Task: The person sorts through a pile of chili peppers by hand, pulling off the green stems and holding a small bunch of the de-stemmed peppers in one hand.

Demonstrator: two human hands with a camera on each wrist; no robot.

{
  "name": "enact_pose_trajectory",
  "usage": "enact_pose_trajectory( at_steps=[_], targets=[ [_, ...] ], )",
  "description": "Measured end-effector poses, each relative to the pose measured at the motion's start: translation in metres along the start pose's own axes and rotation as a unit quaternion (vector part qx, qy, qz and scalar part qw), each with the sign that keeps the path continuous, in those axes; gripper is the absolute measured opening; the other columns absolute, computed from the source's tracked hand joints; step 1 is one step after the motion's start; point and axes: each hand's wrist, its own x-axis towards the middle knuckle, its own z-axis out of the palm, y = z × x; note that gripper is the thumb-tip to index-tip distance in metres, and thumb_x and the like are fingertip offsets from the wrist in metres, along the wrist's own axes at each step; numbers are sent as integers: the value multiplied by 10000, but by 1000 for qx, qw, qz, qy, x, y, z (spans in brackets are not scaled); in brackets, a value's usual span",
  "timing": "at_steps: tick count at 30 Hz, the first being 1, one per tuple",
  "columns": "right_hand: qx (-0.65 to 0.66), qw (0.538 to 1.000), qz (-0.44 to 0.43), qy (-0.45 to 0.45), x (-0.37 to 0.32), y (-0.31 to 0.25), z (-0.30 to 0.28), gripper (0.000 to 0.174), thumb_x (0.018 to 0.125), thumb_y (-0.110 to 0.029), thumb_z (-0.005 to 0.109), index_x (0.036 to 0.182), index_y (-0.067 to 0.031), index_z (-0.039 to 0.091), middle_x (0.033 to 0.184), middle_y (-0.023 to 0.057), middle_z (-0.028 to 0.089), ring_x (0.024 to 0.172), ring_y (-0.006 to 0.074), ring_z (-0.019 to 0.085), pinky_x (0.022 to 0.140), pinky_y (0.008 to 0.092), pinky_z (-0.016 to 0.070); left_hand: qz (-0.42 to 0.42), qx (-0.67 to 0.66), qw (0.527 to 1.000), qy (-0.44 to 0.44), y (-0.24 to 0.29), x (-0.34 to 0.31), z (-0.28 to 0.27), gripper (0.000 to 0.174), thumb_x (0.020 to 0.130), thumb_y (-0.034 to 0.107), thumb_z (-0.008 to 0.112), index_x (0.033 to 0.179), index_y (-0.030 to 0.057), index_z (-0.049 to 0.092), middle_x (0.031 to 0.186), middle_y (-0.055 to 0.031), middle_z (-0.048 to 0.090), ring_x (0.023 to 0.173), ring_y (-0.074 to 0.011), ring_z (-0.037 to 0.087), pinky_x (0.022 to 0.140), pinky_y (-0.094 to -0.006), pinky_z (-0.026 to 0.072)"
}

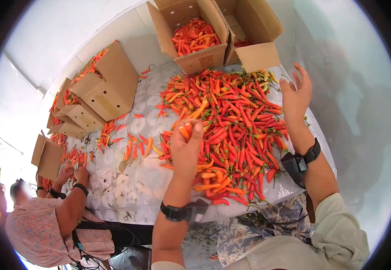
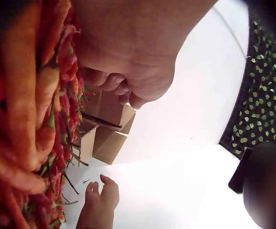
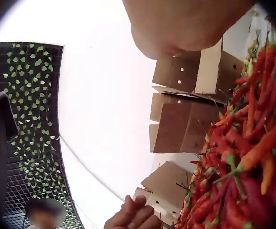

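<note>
The left hand [image 1: 184,150] is curled around a few smooth, slim orange chilli peppers [image 1: 185,133], thumb against them, at the near left side of the heap. Well apart from it, the right hand [image 1: 296,96] hangs over the heap's far right edge, its fingers loosely bent and holding nothing.

Between and below the hands spreads a big heap of glossy, tapering red and orange chillies with thin green stems [image 1: 233,135]; some yellow-green ones lie just left of the right hand. Under it all is a crinkled, shiny whitish table cover [image 1: 132,193], with a white snowflake figure visible below the right wrist.

Beyond the hands stand a brown corrugated cardboard box filled with chillies [image 1: 204,60] and, beside it, an open-flapped brown carton [image 1: 258,57]. Far left of the left hand, a person in a patterned reddish shirt [image 1: 42,229] works by a tall brown cardboard box with punched round holes [image 1: 110,85].
</note>
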Motion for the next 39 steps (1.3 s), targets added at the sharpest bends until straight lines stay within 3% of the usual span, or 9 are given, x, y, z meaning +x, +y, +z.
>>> enact_pose_trajectory(
  at_steps=[4, 10, 13, 19, 22, 25, 29, 35, 39],
  targets=[
    [-38, 954, 26, -296, -7, -7, -4, 190, 780, -160, 671, 931, -53, 627, 856, 77, 617, 859, 219, 600, 732, 350, 488, -31, -26, 999, 12, -3, 1, -4, 162, 915, 211, 594, 956, 58, 564, 717, 41, 525, 511, 2, 333, 432, -171, 244],
    [-320, 730, -51, -602, -23, -47, -18, 325, 765, -358, 680, 818, -45, 613, 813, 142, 600, 836, 317, 595, 695, 423, 468, -28, -33, 999, 19, -5, 2, -2, 170, 939, 223, 550, 906, 56, 543, 607, 63, 409, 451, -5, 285, 395, -179, 213],
    [-310, 719, -70, -618, -23, -44, -18, 304, 764, -333, 685, 827, -46, 606, 806, 137, 602, 835, 315, 595, 690, 423, 468, -37, -29, 999, 17, -4, 2, 0, 186, 946, 233, 537, 893, 54, 536, 562, 69, 368, 431, -8, 272, 382, -181, 203],
    [-179, 873, -126, -435, -37, -38, -13, 203, 822, -210, 636, 936, -51, 583, 892, 142, 602, 862, 324, 585, 728, 420, 465, -32, -6, 999, 4, -3, 2, 2, 201, 947, 245, 533, 909, 48, 533, 560, 57, 394, 440, -16, 315, 384, -177, 225],
    [-146, 881, -27, -450, -36, -55, -9, 197, 830, -157, 618, 994, -55, 576, 912, 138, 580, 878, 332, 573, 741, 419, 460, -30, -13, 999, -14, -2, 1, 0, 187, 948, 231, 528, 928, 46, 536, 618, 32, 458, 483, -46, 401, 405, -188, 286],
    [-38, 884, -201, -420, -47, -49, -4, 221, 797, -117, 641, 1002, -57, 587, 870, 125, 582, 844, 326, 576, 713, 413, 462, -13, -35, 999, 7, -3, 1, 3, 175, 949, 222, 525, 961, 48, 542, 749, -7, 533, 615, -88, 504, 480, -211, 377],
    [18, 852, -206, -480, -53, -51, -4, 234, 743, -82, 678, 966, -55, 612, 846, 105, 597, 793, 300, 581, 680, 391, 466, 28, -19, 998, 48, -6, 2, 2, 185, 953, 223, 517, 1010, 52, 559, 914, -42, 575, 827, -110, 551, 641, -230, 448],
    [49, 857, -194, -475, -56, -53, -6, 206, 682, -85, 730, 866, -52, 643, 803, 87, 590, 755, 266, 586, 657, 358, 471, 202, 250, 947, -13, -11, 5, -6, 216, 949, 205, 517, 1011, 8, 582, 959, -75, 574, 853, -123, 564, 710, -233, 454],
    [77, 864, -185, -463, -60, -56, -6, 187, 674, -87, 740, 835, -55, 651, 779, 74, 586, 749, 254, 587, 648, 346, 470, 140, 241, 954, -113, -6, -2, 4, 247, 942, 221, 534, 1032, -6, 572, 879, -76, 599, 748, -124, 577, 683, -249, 467]
  ],
)
